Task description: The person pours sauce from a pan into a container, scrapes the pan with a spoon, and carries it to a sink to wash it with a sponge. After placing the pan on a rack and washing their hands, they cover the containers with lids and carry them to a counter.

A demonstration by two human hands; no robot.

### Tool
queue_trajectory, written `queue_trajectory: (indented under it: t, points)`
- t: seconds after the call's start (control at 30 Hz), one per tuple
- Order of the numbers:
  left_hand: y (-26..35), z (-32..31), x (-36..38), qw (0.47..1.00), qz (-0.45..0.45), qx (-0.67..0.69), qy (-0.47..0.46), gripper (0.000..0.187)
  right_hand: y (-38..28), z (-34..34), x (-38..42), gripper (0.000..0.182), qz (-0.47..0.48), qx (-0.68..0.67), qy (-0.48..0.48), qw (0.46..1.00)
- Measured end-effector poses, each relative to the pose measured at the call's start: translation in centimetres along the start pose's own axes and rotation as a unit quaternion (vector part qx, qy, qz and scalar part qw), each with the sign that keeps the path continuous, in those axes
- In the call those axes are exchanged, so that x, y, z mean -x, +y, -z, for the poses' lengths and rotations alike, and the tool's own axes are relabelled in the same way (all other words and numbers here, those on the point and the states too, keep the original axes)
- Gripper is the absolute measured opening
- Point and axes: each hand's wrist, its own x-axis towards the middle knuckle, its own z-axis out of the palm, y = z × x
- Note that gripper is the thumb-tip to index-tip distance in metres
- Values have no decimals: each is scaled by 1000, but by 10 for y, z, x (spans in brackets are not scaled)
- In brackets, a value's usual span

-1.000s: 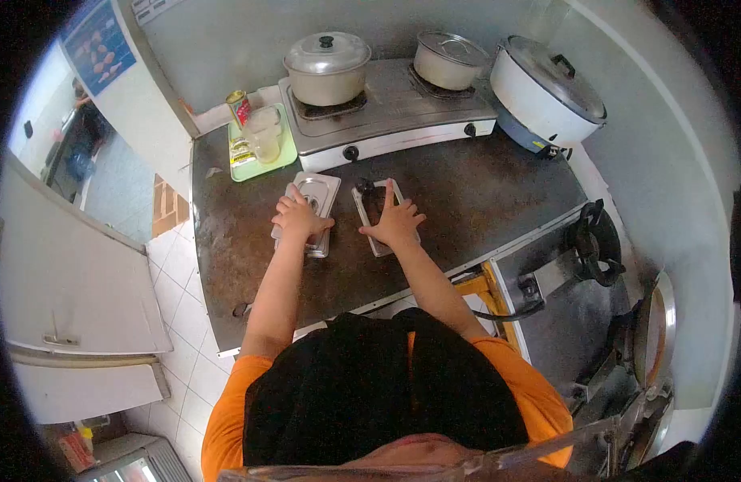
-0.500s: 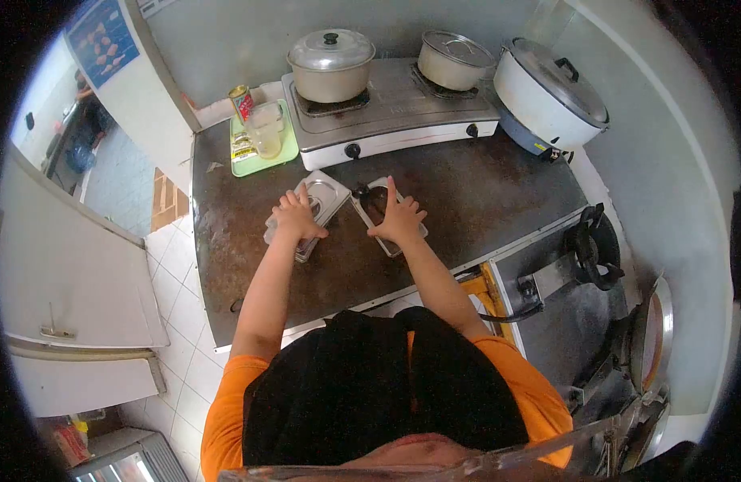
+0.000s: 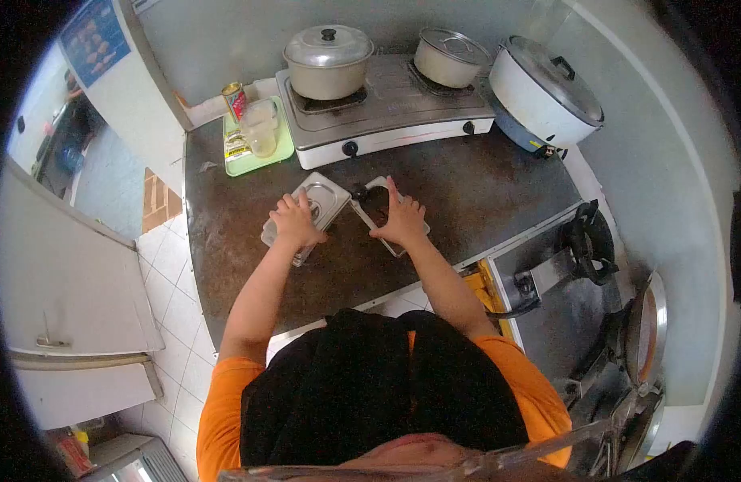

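Observation:
On the dark counter, my left hand [image 3: 297, 221] rests with spread fingers over a steel rectangular container with a metal lid [image 3: 325, 193]; a clear plastic edge shows at its left side. My right hand [image 3: 402, 219] spans a second rectangular container [image 3: 375, 201], which has a dark surface or content inside a pale rim. Its fingers are apart, with the thumb by the near left side. The two containers angle toward each other and nearly meet at their far corners, where a small black knob [image 3: 359, 193] shows. What lies beneath my palms is hidden.
Behind are a two-burner stove [image 3: 386, 143], a lidded pot [image 3: 328, 72], a smaller pot [image 3: 447, 64] and a large white cooker [image 3: 539, 88]. A green tray [image 3: 284, 149] holds a can and plastic cup. At right stands a black burner [image 3: 589, 245].
The view has shifted slightly, so the stove and tray appear a little further left and up. Both hands keep nearly the same place on the containers.

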Motion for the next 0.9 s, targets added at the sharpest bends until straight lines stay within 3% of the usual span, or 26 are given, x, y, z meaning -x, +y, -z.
queue_trajectory:
  t: [0.33, 0.6, 0.67, 0.7, 0.73, 0.77, 0.8, 0.83, 0.87, 0.9]
  points:
    - [-23, 1, 15, 986, -134, -92, -24, 119, 4, 7, 16, 125, -13, 1, -27, 1000]
    - [-32, 12, 23, 988, -138, 64, 36, 115, 5, 7, 20, 124, -28, 5, -24, 999]
    - [-26, 25, 35, 983, -141, 80, 90, 114, 3, 5, 26, 111, 28, -4, 161, 987]
    - [-21, 32, 40, 974, -142, 98, 143, 114, 4, 5, 26, 111, 25, -4, 162, 987]
    - [-16, 37, 42, 974, -144, 98, 142, 114, 4, 6, 27, 98, 68, -186, 160, 967]
    - [-10, 42, 41, 955, -231, 96, 159, 115, 4, 7, 30, 86, 108, -361, 152, 914]
    - [-2, 45, 41, 928, -315, 94, 175, 116, 4, 9, 33, 86, 106, -360, 150, 914]
    - [10, 49, 40, 928, -315, 94, 174, 116, -2, 23, 40, 72, 76, -535, 91, 837]
    - [25, 54, 38, 921, -362, 23, 145, 117, -5, 31, 45, 59, 44, -688, 29, 724]
    - [38, 59, 36, 905, -405, -50, 116, 118, 2, 31, 45, 59, 45, -688, 30, 723]
